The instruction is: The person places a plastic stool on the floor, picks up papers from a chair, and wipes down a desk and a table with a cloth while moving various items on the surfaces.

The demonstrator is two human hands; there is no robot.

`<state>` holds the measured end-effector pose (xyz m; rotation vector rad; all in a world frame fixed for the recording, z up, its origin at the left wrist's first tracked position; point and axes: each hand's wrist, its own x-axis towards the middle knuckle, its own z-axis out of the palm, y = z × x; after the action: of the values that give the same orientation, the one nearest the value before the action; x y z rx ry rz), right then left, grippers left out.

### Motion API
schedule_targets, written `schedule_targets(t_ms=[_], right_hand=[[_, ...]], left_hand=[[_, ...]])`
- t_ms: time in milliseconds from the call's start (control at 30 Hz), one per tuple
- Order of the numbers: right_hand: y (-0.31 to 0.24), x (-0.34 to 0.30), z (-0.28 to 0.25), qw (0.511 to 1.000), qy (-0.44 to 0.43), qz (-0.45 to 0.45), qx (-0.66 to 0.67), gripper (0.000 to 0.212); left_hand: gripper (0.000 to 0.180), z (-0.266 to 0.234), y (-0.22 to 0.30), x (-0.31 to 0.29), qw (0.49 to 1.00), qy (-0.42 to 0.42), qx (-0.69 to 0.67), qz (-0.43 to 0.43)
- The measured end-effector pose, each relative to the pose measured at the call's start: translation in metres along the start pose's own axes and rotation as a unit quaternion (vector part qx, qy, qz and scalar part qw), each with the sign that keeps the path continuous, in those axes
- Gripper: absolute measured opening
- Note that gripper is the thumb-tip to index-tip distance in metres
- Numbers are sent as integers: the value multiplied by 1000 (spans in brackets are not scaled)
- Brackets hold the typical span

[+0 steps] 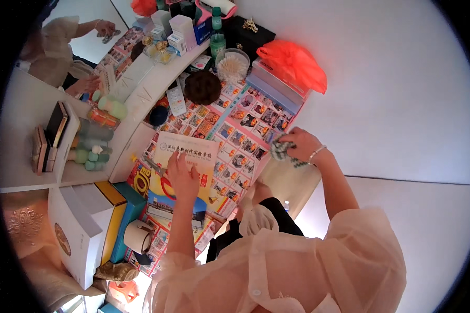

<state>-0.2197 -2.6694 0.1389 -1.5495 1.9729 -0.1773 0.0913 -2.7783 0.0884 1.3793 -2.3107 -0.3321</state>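
Brightly, diffusely lit, palest on wall [391, 104] beyond right edge of worktop [237, 160]; soft in fine detail; bowed, blackened toward fisheye rim.

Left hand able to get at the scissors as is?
Probably yes: the left hand is close beside the red-handled scissors, its fingers look free, and no object seems to block the way. Whether they already touch is unclear.

L hand [184, 180] palm-down w/ fingers [181, 160] apart, R hand [303, 145] curled shut.
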Motion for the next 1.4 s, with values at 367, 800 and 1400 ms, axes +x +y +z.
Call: schedule_targets(t_ms=[367, 800, 1400], right_hand=[[1, 93, 33, 981, 156, -47, -103, 41], [10, 148, 4, 987, 108, -100, 66, 40], [-86, 226, 28, 974, 56, -186, -121, 41]], left_hand=[[65, 68, 78, 196, 995, -91, 39, -23], [56, 71, 29, 154, 889, 70, -389, -232], [52, 20, 43, 39, 862, 119, -387, -305]])
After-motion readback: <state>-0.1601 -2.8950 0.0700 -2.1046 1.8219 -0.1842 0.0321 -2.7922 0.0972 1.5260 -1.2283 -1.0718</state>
